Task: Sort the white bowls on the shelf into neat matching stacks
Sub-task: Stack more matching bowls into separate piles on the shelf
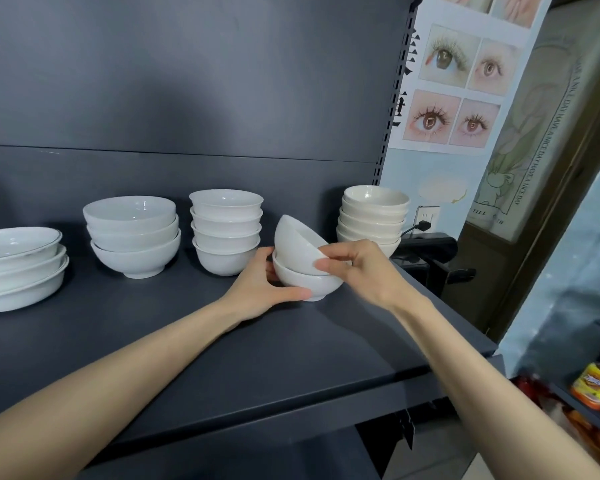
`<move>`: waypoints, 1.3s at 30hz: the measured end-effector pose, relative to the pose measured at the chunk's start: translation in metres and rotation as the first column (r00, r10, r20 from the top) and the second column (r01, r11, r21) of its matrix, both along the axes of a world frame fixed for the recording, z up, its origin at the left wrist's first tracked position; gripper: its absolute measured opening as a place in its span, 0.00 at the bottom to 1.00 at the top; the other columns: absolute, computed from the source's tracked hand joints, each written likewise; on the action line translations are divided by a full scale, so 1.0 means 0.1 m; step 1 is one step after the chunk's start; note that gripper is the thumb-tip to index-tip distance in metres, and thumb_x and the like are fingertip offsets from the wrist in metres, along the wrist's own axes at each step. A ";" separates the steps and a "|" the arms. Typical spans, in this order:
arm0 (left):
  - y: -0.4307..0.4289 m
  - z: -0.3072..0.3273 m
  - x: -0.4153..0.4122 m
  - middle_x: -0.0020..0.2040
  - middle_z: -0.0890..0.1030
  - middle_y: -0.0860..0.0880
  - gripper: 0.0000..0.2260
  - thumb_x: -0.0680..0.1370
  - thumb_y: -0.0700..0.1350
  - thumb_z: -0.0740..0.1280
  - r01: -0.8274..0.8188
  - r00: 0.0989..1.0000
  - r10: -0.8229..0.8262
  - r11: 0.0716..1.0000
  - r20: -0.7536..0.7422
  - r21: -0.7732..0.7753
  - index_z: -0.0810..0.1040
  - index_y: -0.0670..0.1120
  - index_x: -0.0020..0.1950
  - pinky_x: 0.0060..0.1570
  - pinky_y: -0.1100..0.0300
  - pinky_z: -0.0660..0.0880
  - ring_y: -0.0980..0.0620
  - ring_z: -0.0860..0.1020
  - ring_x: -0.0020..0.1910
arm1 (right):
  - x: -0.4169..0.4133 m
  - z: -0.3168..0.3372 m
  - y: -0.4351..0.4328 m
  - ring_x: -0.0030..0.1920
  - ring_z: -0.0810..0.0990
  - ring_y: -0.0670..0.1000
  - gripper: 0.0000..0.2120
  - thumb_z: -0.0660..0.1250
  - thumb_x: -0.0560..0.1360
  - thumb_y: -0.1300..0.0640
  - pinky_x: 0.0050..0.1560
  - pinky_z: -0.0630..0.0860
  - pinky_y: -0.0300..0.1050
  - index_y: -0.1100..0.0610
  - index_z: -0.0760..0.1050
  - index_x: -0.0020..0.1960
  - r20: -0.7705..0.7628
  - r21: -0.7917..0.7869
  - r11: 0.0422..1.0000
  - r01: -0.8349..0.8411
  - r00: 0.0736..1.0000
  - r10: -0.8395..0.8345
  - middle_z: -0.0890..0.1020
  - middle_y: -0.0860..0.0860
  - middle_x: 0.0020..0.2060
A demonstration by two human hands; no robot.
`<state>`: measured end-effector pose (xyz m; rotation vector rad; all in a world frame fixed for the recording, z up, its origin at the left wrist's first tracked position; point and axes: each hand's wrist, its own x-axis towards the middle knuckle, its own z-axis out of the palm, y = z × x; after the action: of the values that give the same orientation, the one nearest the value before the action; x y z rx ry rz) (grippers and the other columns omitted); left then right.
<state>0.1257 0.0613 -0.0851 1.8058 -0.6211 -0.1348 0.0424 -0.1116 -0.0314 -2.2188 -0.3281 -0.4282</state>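
Observation:
On the dark shelf (222, 355) stand several stacks of white bowls. My left hand (262, 289) grips the side of a small white bowl (309, 284) standing upright on the shelf. My right hand (357, 268) pinches the rim of a second small bowl (297, 245), tilted steeply with its lower edge inside the first. To the left is a stack of small bowls (226, 230), then a stack of wider bowls (134, 233). A stack of cream bowls (373, 216) stands at the back right.
Shallow dishes (18, 268) are stacked at the far left edge. A black device (430, 251) with a plugged cable sits right of the shelf. A poster of eyes (458, 84) hangs on the wall. Packaged goods (596, 386) lie on a lower shelf at right.

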 end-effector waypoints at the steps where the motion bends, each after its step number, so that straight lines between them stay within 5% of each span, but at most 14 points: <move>1: 0.00 -0.01 0.00 0.54 0.77 0.52 0.41 0.57 0.49 0.82 0.004 1.000 -0.004 1.000 -0.012 -0.010 0.66 0.48 0.64 0.48 0.64 0.76 0.58 0.78 0.51 | 0.01 0.00 -0.02 0.51 0.75 0.66 0.10 0.65 0.78 0.61 0.59 0.72 0.60 0.69 0.79 0.48 0.004 -0.009 1.000 0.001 1.000 -0.001 0.79 0.67 0.48; 5: 0.02 -0.04 0.02 0.61 0.76 0.51 0.46 0.53 0.55 0.79 0.024 0.998 -0.027 0.998 -0.056 -0.050 0.64 0.47 0.66 0.58 0.54 0.76 0.53 0.77 0.59 | -0.03 0.04 -0.02 0.41 0.75 0.36 0.08 0.65 0.77 0.67 0.46 0.70 0.28 0.67 0.81 0.53 0.029 -0.060 0.998 -0.023 0.999 0.024 0.80 0.52 0.40; 8: 0.01 -0.04 0.01 0.60 0.76 0.52 0.44 0.53 0.54 0.79 0.033 0.997 -0.037 0.998 -0.067 -0.060 0.64 0.48 0.64 0.56 0.57 0.77 0.53 0.78 0.57 | -0.06 0.07 -0.05 0.41 0.73 0.29 0.10 0.65 0.77 0.68 0.46 0.66 0.23 0.66 0.80 0.57 0.042 -0.090 0.996 -0.025 0.999 0.029 0.81 0.56 0.46; 13: 0.02 -0.02 0.00 0.58 0.77 0.52 0.41 0.56 0.50 0.80 0.023 0.998 -0.026 0.999 -0.059 -0.049 0.66 0.47 0.65 0.49 0.61 0.79 0.52 0.80 0.53 | 0.01 -0.04 -0.15 0.46 0.69 0.43 0.10 0.66 0.77 0.61 0.49 0.64 0.30 0.59 0.81 0.57 0.103 -0.318 0.947 0.052 0.994 -0.020 0.78 0.40 0.40; 16: 0.01 0.01 0.00 0.57 0.79 0.52 0.36 0.62 0.43 0.81 0.035 0.997 -0.037 0.999 -0.064 -0.026 0.68 0.45 0.66 0.46 0.64 0.79 0.54 0.81 0.51 | 0.01 -0.07 -0.18 0.57 0.68 0.48 0.12 0.69 0.76 0.58 0.60 0.64 0.38 0.54 0.81 0.59 0.075 -0.241 0.968 0.070 0.996 -0.053 0.79 0.44 0.52; 19: 0.02 0.03 0.01 0.57 0.79 0.54 0.38 0.59 0.45 0.81 0.059 0.994 -0.061 0.998 -0.091 -0.017 0.68 0.46 0.65 0.50 0.62 0.79 0.55 0.80 0.53 | 0.01 -0.07 -0.17 0.69 0.62 0.45 0.32 0.75 0.71 0.53 0.70 0.62 0.42 0.49 0.68 0.72 -0.031 -0.016 0.992 0.129 0.991 -0.129 0.68 0.44 0.69; 22: 0.02 0.05 0.01 0.59 0.79 0.54 0.43 0.54 0.50 0.80 0.085 0.989 -0.085 0.996 -0.122 -0.002 0.67 0.47 0.66 0.55 0.60 0.78 0.58 0.79 0.56 | 0.02 -0.07 -0.13 0.61 0.75 0.42 0.32 0.76 0.69 0.55 0.58 0.74 0.35 0.50 0.64 0.68 -0.161 0.269 0.957 0.108 0.985 -0.066 0.76 0.42 0.61; 27: -0.01 0.06 -0.01 0.58 0.80 0.50 0.34 0.63 0.38 0.80 0.059 0.989 -0.060 0.998 -0.133 -0.011 0.69 0.42 0.64 0.51 0.64 0.78 0.57 0.79 0.55 | 0.06 -0.12 -0.14 0.53 0.81 0.45 0.18 0.75 0.70 0.57 0.52 0.81 0.48 0.46 0.73 0.56 -0.221 0.412 0.906 0.099 0.975 -0.006 0.81 0.44 0.52; 33: 0.04 0.11 -0.22 0.55 0.83 0.51 0.39 0.53 0.48 0.80 -0.005 0.993 -0.001 0.999 -0.115 -0.052 0.74 0.45 0.62 0.49 0.65 0.78 0.56 0.81 0.53 | 0.01 -0.08 -0.16 0.53 0.82 0.50 0.22 0.77 0.68 0.57 0.49 0.82 0.50 0.54 0.73 0.59 -0.230 0.427 0.898 0.104 0.973 -0.003 0.81 0.51 0.54; 39: 0.29 0.27 -0.62 0.48 0.83 0.53 0.26 0.61 0.36 0.81 -0.170 0.985 0.167 0.979 -0.039 -0.112 0.76 0.52 0.53 0.42 0.67 0.78 0.59 0.82 0.44 | -0.12 0.06 -0.01 0.52 0.83 0.47 0.25 0.77 0.68 0.53 0.46 0.83 0.47 0.56 0.74 0.61 -0.209 0.406 0.914 -0.020 0.971 0.114 0.82 0.50 0.53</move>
<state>0.0635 0.0903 -0.0584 1.7329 -0.4431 -0.0104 0.0305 -0.1130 -0.0254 -1.8231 -0.1728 -0.1777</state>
